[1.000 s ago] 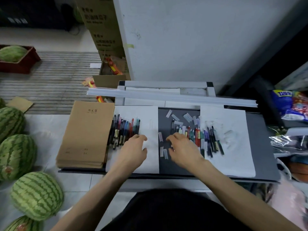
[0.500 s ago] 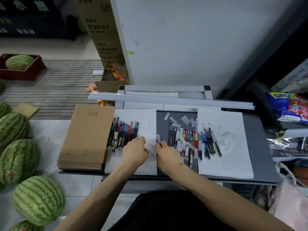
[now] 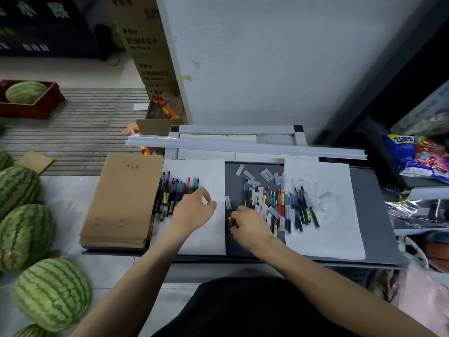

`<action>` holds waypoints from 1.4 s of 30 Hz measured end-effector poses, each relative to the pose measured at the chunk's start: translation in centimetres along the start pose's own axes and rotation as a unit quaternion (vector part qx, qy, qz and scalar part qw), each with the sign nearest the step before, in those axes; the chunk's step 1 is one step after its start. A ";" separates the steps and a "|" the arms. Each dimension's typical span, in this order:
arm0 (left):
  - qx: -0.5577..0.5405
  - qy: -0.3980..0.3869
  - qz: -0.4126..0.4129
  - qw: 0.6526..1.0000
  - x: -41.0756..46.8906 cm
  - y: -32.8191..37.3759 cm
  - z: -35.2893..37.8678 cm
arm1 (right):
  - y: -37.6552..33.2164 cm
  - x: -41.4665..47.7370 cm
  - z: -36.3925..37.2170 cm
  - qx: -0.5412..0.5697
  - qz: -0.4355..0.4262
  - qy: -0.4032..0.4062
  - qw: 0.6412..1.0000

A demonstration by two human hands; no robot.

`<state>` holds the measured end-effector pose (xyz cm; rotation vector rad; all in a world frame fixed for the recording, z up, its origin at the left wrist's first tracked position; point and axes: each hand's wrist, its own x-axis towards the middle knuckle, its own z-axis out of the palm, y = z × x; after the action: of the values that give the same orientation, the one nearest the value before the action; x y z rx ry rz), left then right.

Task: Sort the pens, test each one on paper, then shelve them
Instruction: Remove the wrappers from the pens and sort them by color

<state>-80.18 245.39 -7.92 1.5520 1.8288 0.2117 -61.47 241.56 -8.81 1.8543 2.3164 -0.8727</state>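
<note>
A row of several sorted pens [image 3: 178,193] lies on the left white paper [image 3: 206,237]. A second bunch of pens [image 3: 279,205] with loose clear caps [image 3: 266,175] lies on the grey board [image 3: 371,215] and on the right white paper [image 3: 328,234], which bears faint scribbles. My left hand [image 3: 194,211] rests on the left paper just right of the sorted row, fingers loosely curled and nothing visible in them. My right hand [image 3: 249,226] is at the left paper's right edge, its curled fingertips pinching a small clear cap [image 3: 232,226]. Another clear cap [image 3: 227,202] lies just above it.
A stack of brown notebooks [image 3: 121,203] lies left of the pens. A long white rail [image 3: 243,145] crosses the board's far edge. Several watermelons [image 3: 52,293] sit on the floor at left. Snack bags [image 3: 418,154] and wrapped goods crowd the right. Cardboard boxes [image 3: 145,45] stand behind.
My right hand has drawn back left from the pen bunch to the caps by the paper's edge. The left hand has shifted slightly and lifted its fingers. The camera has tilted up a little.
</note>
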 end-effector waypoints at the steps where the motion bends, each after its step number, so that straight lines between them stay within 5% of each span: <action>1: 0.067 -0.012 0.032 0.997 0.2 -0.2 0.2 | -0.1 0.0 0.0 -0.019 -0.015 -0.008 1.000; 4: 0.168 -0.041 0.087 0.981 1.0 -0.5 0.8 | -0.6 0.0 -0.1 -0.082 -0.043 -0.046 0.995; 10: 0.159 -0.057 0.082 0.982 1.8 -1.6 1.8 | 0.0 0.2 -0.5 -0.161 -0.096 -0.064 0.980; 13: 0.075 -0.045 0.054 0.995 1.7 -2.1 2.2 | 0.8 0.2 -0.5 -0.079 -0.081 -0.033 0.993; 15: -0.065 -0.030 -0.010 0.997 1.6 -2.0 2.2 | 1.2 0.0 -0.8 0.077 -0.024 -0.015 0.997; 18: -0.265 -0.023 -0.075 0.961 1.1 -1.3 1.7 | 1.9 -0.3 -1.5 0.347 0.059 -0.024 0.936; 22: -0.405 -0.064 -0.149 0.900 0.8 -0.4 1.1 | 3.0 -0.2 -2.0 0.595 0.109 -0.059 0.794; 28: -0.526 -0.060 -0.137 0.838 1.4 0.7 1.0 | 3.4 -0.4 -2.5 0.718 0.156 -0.117 0.668; 30: -0.485 -0.036 -0.155 0.860 2.1 1.3 1.2 | 3.5 -0.4 -2.6 0.727 0.179 -0.134 0.649; 35: -0.156 0.032 -0.076 0.984 4.3 0.7 2.0 | 3.0 0.5 -2.4 0.661 0.243 -0.121 0.699; 38: 0.003 0.064 -0.053 0.997 4.7 1.2 1.7 | 2.1 1.3 -2.8 0.538 0.223 -0.085 0.809; 42: 0.103 0.071 -0.037 0.991 5.9 2.0 1.4 | 0.7 3.1 -2.6 0.224 0.155 0.011 0.962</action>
<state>-77.88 250.81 -10.26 1.6397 2.0709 0.1043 -60.92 245.61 -8.05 2.3161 1.8643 -1.4142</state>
